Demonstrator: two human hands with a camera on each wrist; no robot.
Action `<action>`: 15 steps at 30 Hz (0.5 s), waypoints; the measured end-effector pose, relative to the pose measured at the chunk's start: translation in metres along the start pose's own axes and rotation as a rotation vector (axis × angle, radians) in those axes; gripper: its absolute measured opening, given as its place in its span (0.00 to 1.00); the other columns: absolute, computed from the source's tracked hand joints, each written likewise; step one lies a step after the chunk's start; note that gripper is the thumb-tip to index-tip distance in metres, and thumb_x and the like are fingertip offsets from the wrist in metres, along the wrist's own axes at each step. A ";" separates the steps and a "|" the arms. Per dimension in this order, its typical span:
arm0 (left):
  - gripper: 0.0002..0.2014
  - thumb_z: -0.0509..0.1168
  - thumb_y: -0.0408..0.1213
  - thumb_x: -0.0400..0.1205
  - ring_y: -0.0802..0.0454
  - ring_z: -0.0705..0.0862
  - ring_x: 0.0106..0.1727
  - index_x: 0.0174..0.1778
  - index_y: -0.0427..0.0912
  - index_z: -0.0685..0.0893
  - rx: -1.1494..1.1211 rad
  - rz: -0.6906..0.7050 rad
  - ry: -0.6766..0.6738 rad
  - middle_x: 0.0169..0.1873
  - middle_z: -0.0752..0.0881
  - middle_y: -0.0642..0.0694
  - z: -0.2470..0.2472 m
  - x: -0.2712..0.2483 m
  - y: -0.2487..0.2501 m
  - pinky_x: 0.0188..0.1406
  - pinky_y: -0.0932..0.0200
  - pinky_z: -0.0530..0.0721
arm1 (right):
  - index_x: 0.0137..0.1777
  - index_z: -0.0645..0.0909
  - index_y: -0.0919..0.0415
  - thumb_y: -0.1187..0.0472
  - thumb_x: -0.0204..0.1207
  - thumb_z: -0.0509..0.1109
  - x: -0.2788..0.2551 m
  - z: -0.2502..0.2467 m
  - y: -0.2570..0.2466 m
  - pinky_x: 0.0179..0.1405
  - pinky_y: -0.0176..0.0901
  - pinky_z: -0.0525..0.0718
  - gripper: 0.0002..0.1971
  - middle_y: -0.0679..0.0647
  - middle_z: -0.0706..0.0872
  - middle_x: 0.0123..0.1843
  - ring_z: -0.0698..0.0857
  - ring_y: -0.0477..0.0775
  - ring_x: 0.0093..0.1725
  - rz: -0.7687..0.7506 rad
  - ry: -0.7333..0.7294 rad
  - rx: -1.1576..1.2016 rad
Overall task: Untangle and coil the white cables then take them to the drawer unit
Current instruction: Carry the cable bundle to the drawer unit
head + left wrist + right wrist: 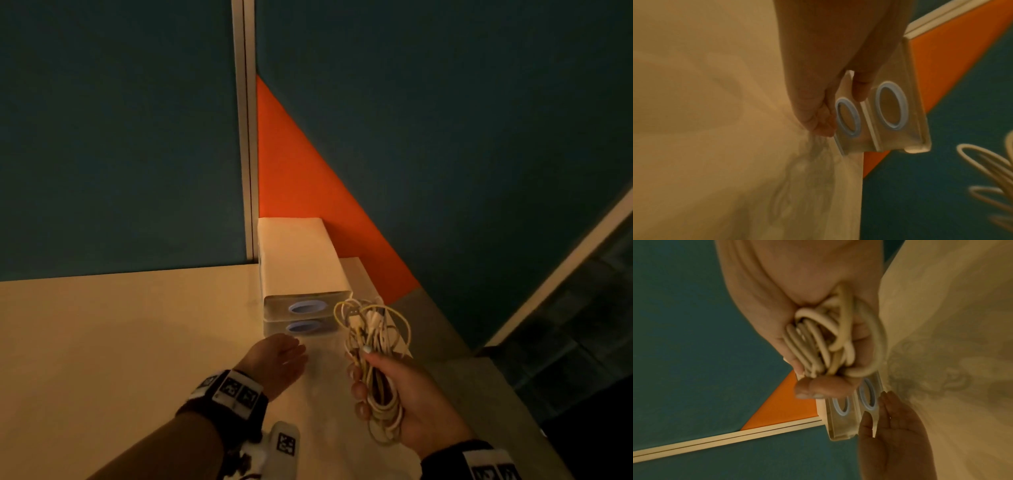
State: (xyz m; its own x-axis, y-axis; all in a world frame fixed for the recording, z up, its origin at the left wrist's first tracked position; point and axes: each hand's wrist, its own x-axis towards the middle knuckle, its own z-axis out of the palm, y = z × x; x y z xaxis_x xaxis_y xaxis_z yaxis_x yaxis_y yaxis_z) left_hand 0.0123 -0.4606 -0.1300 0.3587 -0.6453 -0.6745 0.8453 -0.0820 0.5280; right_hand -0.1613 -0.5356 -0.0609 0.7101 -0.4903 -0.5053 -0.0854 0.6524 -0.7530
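Cream laminate covers the counter [113,329], and from the head view the drawer unit [301,270] stands at its far right corner, against the teal partition [120,137] and an orange panel [294,178]. The left hand [277,363] reaches over the counter with fingers straight and relaxed, its tips just short of the lower drawer [301,328]; it holds nothing. The right hand [404,401] hangs past the counter's right edge, fingers curled round the coiled cables [373,346], whose loops rise beside the unit's front right corner. A wide stretch of counter lies open to the left.

From the left wrist, the fingers [860,87] are at the drawer fronts beside the lower ring pull [847,119]; contact is too blurred to tell. The counter's edge runs straight down below the unit.

From the right wrist, the cables [818,344] bunch tightly in the palm under the thumb [818,388], with both drawer fronts just beyond.
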 end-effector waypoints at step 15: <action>0.13 0.62 0.35 0.79 0.47 0.81 0.60 0.59 0.49 0.83 -0.015 0.022 -0.119 0.56 0.84 0.50 0.005 -0.027 -0.073 0.53 0.52 0.77 | 0.46 0.83 0.70 0.62 0.78 0.64 0.023 -0.011 -0.007 0.16 0.43 0.82 0.11 0.60 0.86 0.27 0.85 0.57 0.22 -0.085 0.077 -0.127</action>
State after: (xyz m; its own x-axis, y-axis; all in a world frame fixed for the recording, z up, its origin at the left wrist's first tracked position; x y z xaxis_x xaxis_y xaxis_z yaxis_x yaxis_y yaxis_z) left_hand -0.0609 -0.4409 -0.1481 0.3288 -0.7322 -0.5964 0.8437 -0.0560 0.5339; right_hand -0.1521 -0.5574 -0.0718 0.6632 -0.5870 -0.4644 -0.1184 0.5304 -0.8395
